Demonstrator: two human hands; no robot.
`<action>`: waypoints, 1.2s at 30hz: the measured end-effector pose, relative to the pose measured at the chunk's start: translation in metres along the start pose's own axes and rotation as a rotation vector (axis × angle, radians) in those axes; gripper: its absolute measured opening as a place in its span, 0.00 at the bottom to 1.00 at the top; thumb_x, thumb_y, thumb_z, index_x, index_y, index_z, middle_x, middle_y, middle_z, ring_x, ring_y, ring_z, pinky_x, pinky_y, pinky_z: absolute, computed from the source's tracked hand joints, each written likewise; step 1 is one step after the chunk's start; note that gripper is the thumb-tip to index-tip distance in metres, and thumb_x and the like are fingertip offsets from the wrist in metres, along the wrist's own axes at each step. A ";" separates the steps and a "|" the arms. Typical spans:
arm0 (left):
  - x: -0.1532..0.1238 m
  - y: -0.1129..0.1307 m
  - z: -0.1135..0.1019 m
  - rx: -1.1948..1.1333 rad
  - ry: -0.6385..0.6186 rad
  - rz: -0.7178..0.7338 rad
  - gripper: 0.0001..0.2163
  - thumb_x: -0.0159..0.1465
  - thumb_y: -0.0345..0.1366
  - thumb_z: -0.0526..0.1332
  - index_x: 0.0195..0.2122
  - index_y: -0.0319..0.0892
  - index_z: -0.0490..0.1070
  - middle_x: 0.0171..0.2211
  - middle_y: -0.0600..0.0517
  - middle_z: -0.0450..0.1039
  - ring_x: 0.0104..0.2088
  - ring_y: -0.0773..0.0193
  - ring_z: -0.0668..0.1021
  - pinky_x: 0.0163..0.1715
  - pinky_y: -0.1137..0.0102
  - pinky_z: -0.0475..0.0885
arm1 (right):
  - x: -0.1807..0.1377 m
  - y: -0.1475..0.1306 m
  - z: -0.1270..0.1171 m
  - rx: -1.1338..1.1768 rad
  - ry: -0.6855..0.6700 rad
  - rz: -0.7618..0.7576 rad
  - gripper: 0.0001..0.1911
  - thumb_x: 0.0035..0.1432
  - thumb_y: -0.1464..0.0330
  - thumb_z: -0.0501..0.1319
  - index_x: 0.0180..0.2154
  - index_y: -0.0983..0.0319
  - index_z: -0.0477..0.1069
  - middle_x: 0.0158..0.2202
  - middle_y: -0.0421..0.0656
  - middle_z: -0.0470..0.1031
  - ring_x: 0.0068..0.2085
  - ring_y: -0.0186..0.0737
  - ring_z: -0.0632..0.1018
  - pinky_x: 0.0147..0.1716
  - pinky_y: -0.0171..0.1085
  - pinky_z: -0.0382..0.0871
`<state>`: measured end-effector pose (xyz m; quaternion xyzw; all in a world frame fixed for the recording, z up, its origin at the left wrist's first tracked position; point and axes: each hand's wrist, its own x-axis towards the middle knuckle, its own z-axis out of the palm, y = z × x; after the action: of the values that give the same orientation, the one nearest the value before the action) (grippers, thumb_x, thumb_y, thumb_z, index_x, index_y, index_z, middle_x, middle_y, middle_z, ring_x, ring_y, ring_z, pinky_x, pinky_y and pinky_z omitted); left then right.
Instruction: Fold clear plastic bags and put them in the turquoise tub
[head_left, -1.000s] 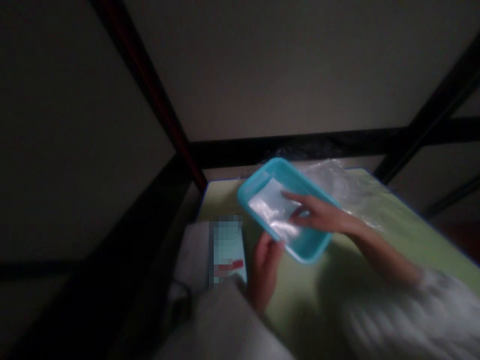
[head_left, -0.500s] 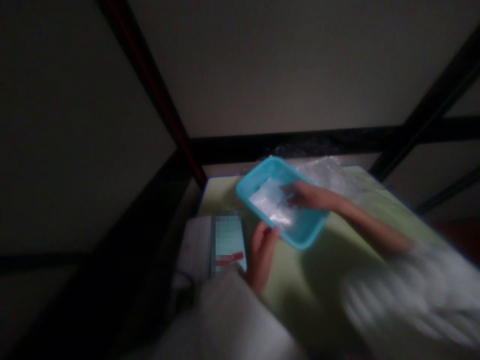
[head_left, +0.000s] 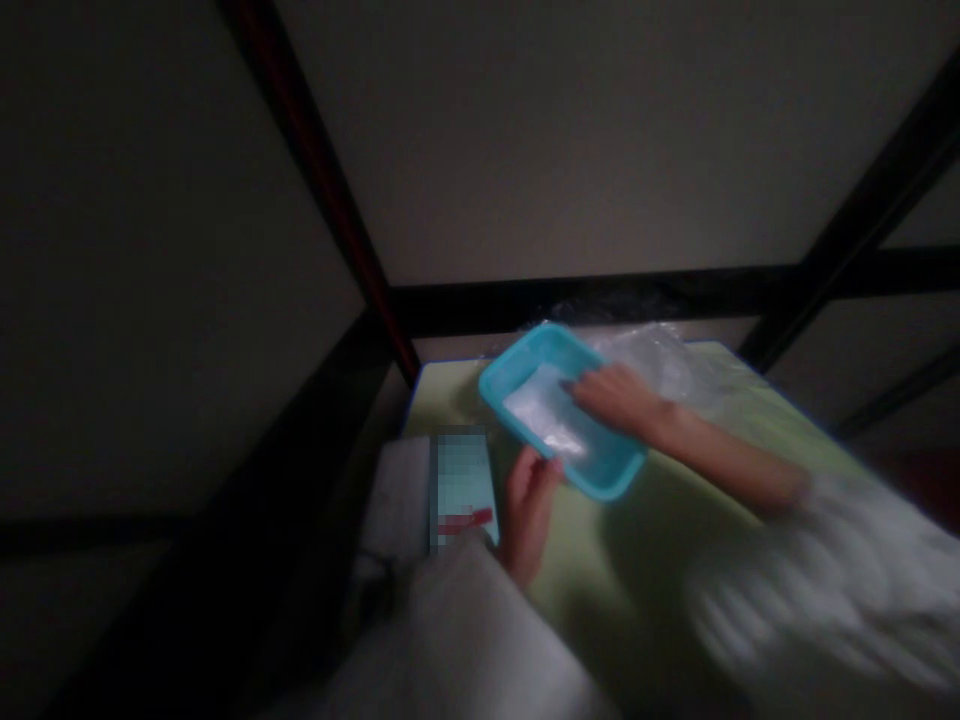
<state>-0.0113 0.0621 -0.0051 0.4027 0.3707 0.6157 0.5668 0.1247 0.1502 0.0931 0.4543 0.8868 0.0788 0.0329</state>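
Observation:
A light-blue plastic basin [head_left: 517,365] is tilted over the table, its long side running from upper left to lower right. Inside it lies a shiny whitish plastic packet or sheet [head_left: 544,405]; its exact kind is blurred. My left hand [head_left: 531,490] grips the basin's near rim, thumb and fingers closed on it. Over the inside of the basin is my right hand [head_left: 611,395], with its fingers drawn together at the packet's right edge. A small dark spot shows at those fingertips, but what they hold cannot be made out.
The yellow-green table [head_left: 577,580] has a wall behind it. Crumpled clear plastic [head_left: 660,360] lies at its back right. Left of my left hand are a pale-green box or booklet [head_left: 463,475] with a red mark and a greyish-white block [head_left: 401,495].
My right hand's fingers have gone from spread to drawn together over the packet. My left hand keeps its grip on the rim. The whole view has shifted slightly.

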 end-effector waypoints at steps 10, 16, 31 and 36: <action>0.000 0.000 0.001 -0.020 0.013 -0.018 0.13 0.57 0.41 0.64 0.40 0.40 0.71 0.32 0.52 0.72 0.34 0.66 0.72 0.37 0.72 0.65 | 0.001 -0.007 0.006 0.038 0.050 -0.040 0.16 0.60 0.81 0.48 0.42 0.70 0.73 0.54 0.59 0.66 0.52 0.53 0.71 0.44 0.43 0.68; 0.000 0.001 0.002 -0.045 0.002 -0.018 0.16 0.56 0.43 0.65 0.42 0.41 0.71 0.33 0.52 0.72 0.34 0.65 0.73 0.38 0.71 0.65 | 0.015 0.003 0.013 0.191 0.030 -0.094 0.10 0.49 0.81 0.57 0.35 0.70 0.72 0.40 0.55 0.73 0.42 0.47 0.74 0.42 0.40 0.67; -0.001 -0.002 0.000 -0.042 -0.012 -0.020 0.15 0.58 0.42 0.64 0.44 0.42 0.72 0.33 0.52 0.72 0.33 0.66 0.73 0.37 0.71 0.65 | 0.032 0.000 0.025 0.437 0.038 -0.151 0.25 0.49 0.79 0.57 0.51 0.69 0.65 0.42 0.51 0.73 0.42 0.44 0.75 0.44 0.42 0.67; -0.002 0.001 0.002 -0.056 -0.021 -0.033 0.14 0.58 0.42 0.64 0.44 0.42 0.72 0.36 0.51 0.73 0.37 0.64 0.74 0.40 0.70 0.65 | 0.034 0.002 0.027 0.444 0.008 -0.146 0.27 0.50 0.78 0.58 0.54 0.67 0.64 0.46 0.53 0.72 0.47 0.47 0.74 0.48 0.43 0.67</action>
<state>-0.0097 0.0598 -0.0031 0.3869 0.3537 0.6121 0.5920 0.1095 0.1822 0.0667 0.3848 0.9129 -0.1191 -0.0658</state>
